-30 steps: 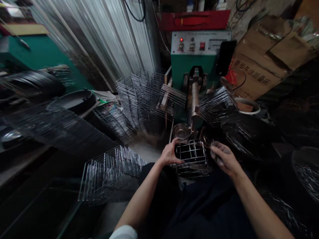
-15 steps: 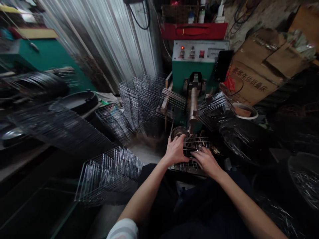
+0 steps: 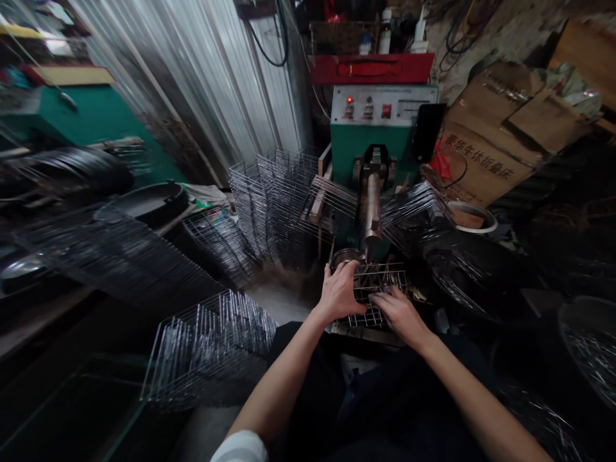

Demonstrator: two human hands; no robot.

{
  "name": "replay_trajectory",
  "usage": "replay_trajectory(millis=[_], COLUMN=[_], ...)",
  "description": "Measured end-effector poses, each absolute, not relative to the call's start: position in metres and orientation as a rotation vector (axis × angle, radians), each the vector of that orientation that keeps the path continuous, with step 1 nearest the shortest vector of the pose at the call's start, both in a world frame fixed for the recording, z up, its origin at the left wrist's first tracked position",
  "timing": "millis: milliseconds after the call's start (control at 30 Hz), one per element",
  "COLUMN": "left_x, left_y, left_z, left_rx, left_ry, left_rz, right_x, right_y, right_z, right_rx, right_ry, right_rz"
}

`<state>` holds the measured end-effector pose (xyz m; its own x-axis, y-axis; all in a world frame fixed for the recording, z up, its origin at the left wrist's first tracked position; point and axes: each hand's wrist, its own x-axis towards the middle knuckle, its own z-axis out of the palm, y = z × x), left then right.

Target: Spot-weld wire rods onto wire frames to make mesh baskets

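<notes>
A wire grid [image 3: 378,277] lies under the machine's metal arm [image 3: 372,212], below a welding-type head. My left hand [image 3: 341,292] rests over the grid's left part, fingers stretched forward and thumb spread to the right. At the grid's right part is my right hand [image 3: 397,310], its fingers drawn together and pointing left, down at the wires. Whatever those fingertips pinch is too small and dark to make out. A round metal part [image 3: 345,256] sits just beyond my left fingertips.
The green machine [image 3: 346,144] stands ahead with a red light lit. Stacked wire racks [image 3: 269,199] stand left of it, and another wire rack stack [image 3: 206,340] is nearer. Bundled wires [image 3: 414,202] lie to the right, near a cardboard box [image 3: 491,141] and a white bucket [image 3: 474,217].
The view has tilted slightly, so the machine and racks sit a little lower in the picture. Both hands keep nearly the same position on the grid.
</notes>
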<state>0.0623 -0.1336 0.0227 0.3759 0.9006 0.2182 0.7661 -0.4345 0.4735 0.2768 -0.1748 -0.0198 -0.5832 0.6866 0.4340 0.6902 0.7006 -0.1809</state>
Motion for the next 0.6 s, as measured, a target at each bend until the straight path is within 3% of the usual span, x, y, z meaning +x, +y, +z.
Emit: replay_trajectory(millis=[600], left_x=[0.064], left_y=[-0.090], left_z=[0.034], left_rx=[2.279], left_ry=[1.452], left_rz=[0.656], right_x=[0.268], right_y=[-0.142], right_z=[0.002], right_rx=[-1.269], right_ry=[-2.346], right_rz=[-0.084])
